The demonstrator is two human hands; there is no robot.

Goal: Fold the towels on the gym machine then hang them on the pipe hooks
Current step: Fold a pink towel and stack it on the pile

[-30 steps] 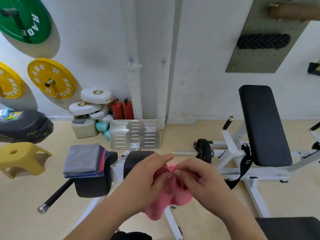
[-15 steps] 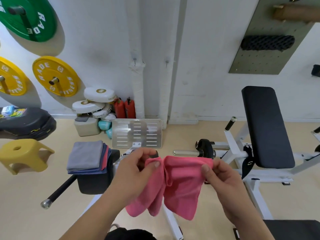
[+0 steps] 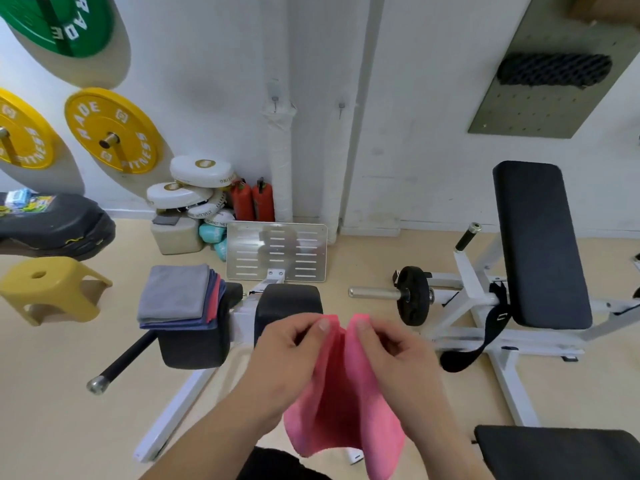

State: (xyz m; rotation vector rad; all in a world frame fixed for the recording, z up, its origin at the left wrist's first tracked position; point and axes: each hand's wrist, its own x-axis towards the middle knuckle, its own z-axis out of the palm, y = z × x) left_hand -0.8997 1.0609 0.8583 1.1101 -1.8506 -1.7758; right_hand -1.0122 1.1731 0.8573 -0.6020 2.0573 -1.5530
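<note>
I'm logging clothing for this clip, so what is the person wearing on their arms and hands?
Nothing: the left hand and right hand are bare, with no gloves, rings or watch, and no sleeve shows up to the picture's bottom edge.

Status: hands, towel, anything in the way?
Hands: left hand and right hand each pinch a top corner of the pink towel, corners nearly together. Towel hangs mid-fold. Both hooks bare; nothing seen in the way.
</note>
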